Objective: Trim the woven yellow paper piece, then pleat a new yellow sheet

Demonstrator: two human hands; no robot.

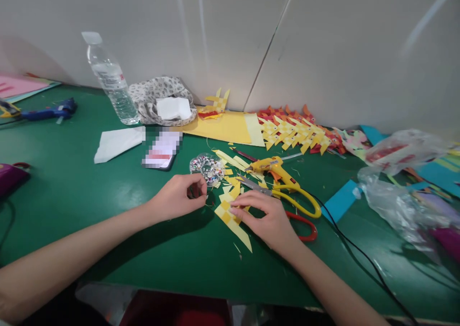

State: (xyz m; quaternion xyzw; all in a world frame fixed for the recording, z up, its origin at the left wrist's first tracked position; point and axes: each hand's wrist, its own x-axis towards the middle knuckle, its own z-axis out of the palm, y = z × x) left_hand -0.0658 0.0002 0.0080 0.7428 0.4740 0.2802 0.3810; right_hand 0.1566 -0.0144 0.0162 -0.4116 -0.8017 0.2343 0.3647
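My left hand (179, 197) is closed in a pinch above the table; whatever is between its fingertips is too small to make out. To its right, my right hand (269, 218) has thumb and fingers on a woven yellow paper fish (226, 216), checked in two yellows with pointed strip ends. Part of the fish is hidden under those fingers. Just beyond my left hand lies a round clear case of googly eyes (207, 168). Scissors (302, 204) with yellow and red handles lie by my right hand, next to a yellow glue gun (271, 168).
Paper strips and scraps (235, 162) litter the middle. Finished woven fish (294, 132) are piled by the wall. A water bottle (114, 84), a patterned pouch (163, 89), a phone (163, 148) and plastic bags (395, 201) stand or lie around. A black cord (354, 247) runs along the right.
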